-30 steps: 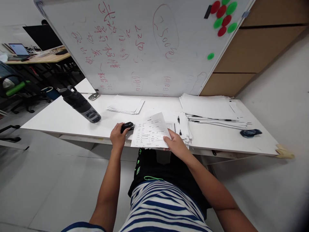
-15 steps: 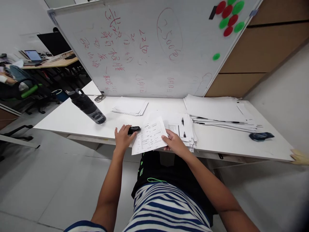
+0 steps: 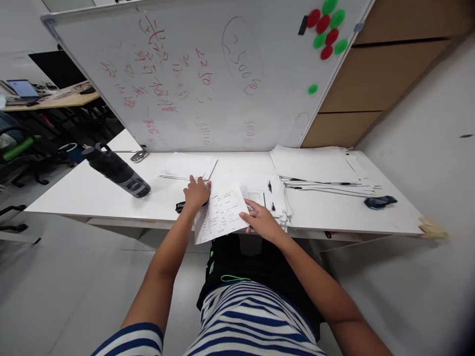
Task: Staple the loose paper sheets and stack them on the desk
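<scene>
My right hand (image 3: 260,220) pinches the right edge of a printed form (image 3: 221,213) that hangs a little over the front edge of the white table (image 3: 92,190). My left hand (image 3: 196,192) rests at the form's top left corner with its fingers stretched forward. A black stapler (image 3: 180,205) lies on the table just left of my left wrist, partly hidden by it. A small pile of white sheets (image 3: 189,167) lies just beyond my left hand.
A dark water bottle (image 3: 117,170) lies tilted at the left. A stack of forms (image 3: 276,198) and a large paper pile (image 3: 319,170) sit at the right, with a dark object (image 3: 380,201) beyond. A whiteboard (image 3: 208,74) leans behind the table.
My left hand has let go of the stapler and moved forward to the top left of the form. The form has shifted slightly toward me in my right hand.
</scene>
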`<state>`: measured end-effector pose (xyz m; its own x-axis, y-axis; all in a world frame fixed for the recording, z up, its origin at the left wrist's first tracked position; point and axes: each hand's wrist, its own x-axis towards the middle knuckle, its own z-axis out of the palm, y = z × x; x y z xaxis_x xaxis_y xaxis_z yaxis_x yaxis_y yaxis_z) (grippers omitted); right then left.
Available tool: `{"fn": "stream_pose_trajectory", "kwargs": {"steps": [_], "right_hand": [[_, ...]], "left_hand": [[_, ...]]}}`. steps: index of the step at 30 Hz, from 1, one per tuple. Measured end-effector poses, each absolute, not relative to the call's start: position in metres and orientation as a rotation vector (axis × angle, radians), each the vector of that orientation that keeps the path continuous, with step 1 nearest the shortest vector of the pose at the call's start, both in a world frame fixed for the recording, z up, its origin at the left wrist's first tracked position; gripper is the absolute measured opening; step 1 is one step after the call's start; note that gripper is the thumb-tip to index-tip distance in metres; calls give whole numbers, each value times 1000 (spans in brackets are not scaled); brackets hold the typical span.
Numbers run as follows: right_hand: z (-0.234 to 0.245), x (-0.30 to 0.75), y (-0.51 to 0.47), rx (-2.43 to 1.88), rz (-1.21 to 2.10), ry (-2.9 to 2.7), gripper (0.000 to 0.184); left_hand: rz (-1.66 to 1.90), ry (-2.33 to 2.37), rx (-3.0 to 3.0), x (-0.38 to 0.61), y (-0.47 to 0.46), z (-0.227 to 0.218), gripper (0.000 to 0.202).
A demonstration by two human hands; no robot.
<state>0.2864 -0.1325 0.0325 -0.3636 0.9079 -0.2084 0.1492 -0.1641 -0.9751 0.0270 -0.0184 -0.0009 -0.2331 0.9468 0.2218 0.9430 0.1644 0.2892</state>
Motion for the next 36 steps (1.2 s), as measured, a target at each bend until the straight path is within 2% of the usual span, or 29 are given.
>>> {"fn": "stream_pose_trajectory", "kwargs": {"steps": [9,11,15,17,23,27,31,36], "right_hand": [[32,281,-132,-1176,1632,-1506,60],[31,280,-133,-1146,1632,-1495,59],[29,278,-132,-1090,1606,-1466,55],[28,276,-131,-1079,1604,-1458,52],[30,273,-128,-1182,1590,-1492,41],[44,292,-129,-1232,1535,-1483,36],[55,324,-130,-1153,1419,-1425,35],[34,340,-123,-1249,1357,-1327,38]], "left_hand": [[729,2358,2137,33,-21,-12,34],[911,2289,2067,30,-24,-4,33],[1588,2042,1891,13,-46,12,37],[1715,2007,1894,-1,-63,12,37],[1146,2227,2062,-31,-93,-29,39],[1160,2464,1877,-30,-91,-48,40],[1189,2489,1872,-29,-91,-50,40],[1193,2472,1891,-31,-92,-51,38]]}}
